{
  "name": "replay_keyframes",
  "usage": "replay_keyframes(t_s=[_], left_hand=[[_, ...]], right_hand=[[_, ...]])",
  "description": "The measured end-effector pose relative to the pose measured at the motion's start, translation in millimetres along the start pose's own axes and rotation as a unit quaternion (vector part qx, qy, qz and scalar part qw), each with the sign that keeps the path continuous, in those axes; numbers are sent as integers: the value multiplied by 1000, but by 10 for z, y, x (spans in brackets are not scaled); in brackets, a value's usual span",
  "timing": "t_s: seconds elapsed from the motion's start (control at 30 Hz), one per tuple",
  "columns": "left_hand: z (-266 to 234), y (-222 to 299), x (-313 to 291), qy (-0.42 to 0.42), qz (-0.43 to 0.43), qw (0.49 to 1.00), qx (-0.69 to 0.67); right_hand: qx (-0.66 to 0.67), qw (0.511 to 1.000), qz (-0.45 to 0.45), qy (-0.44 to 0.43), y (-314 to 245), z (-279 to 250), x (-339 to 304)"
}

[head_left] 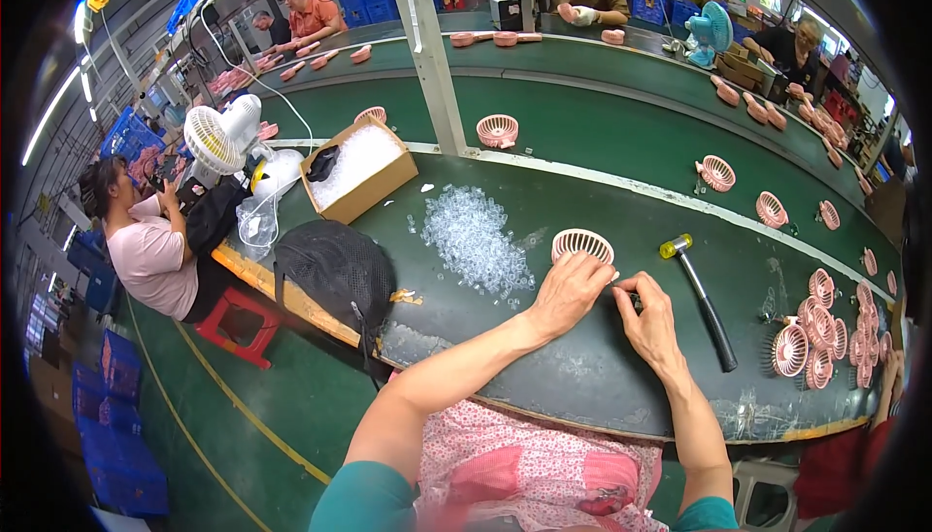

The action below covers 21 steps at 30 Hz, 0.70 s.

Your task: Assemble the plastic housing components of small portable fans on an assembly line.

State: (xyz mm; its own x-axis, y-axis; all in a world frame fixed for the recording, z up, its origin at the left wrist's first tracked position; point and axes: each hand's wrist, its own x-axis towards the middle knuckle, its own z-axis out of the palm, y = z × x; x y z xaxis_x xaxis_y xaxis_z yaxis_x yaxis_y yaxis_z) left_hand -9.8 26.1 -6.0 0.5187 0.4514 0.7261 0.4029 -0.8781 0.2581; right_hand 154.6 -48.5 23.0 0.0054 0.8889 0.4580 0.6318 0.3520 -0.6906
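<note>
A pale pink round fan housing with a slotted grille sits on the dark green worktable in front of me. My left hand grips its near edge, fingers bent over the rim. Close beside it, my right hand has thumb and forefinger drawn together at the housing's right edge. Whatever they pinch is too small or hidden to name. A heap of small clear plastic pieces lies left of the housing. On the right rests a mallet with a yellow head and black handle.
Several pink fan housings crowd the table's right end. A black mesh bag and an open cardboard box of clear pieces stand left. Behind a metal post, more housings ride the green conveyor. Co-workers sit beyond and at left.
</note>
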Motion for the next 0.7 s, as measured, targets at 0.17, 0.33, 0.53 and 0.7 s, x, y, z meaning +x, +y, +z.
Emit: replay_keyframes(t_s=[0.17, 0.33, 0.53, 0.7], left_hand=[[-51, 18, 61, 43, -16, 997, -57], [-130, 65, 93, 30, -57, 989, -136], [-160, 153, 116, -32, -170, 939, -296], [-225, 151, 118, -68, -191, 908, -368]], right_hand=[[68, 993, 91, 12, 17, -50, 32], [216, 962, 160, -52, 53, -189, 76], [303, 928, 206, -73, 165, -300, 38], [284, 942, 167, -65, -1, -324, 61]])
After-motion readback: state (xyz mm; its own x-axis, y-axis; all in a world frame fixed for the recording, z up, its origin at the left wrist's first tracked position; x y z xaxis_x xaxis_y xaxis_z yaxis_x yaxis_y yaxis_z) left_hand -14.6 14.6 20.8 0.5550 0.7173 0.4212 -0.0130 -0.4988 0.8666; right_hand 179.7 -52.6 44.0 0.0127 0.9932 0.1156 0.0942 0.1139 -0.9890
